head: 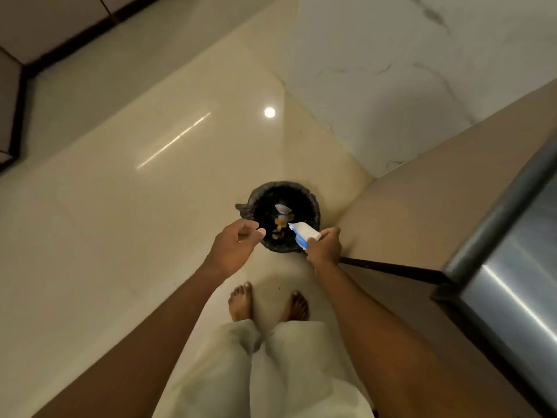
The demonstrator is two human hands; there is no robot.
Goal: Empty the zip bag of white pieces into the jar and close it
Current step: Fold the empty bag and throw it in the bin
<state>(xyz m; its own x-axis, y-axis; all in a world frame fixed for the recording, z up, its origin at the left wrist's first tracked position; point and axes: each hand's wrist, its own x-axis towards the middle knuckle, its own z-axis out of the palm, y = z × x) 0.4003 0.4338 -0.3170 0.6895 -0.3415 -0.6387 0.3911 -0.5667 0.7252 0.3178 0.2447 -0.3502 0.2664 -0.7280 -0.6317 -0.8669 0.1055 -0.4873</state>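
I look straight down at a tiled floor. My right hand (325, 245) holds a crumpled white zip bag with a blue strip (304, 233) over the near right rim of a round bin lined with a black bag (313, 203). My left hand (238, 242) hovers at the bin's left rim, fingers loosely curled and apart, with nothing in it. Inside the bin lie scraps of white paper and orange and brown waste (281, 218). No jar is in view.
The bin stands in a corner where a beige wall or cabinet side (422, 212) meets the floor. A steel appliance (512, 282) rises at the right. My bare feet (268, 303) stand just before the bin. Dark skirting (18, 116) runs at the far left.
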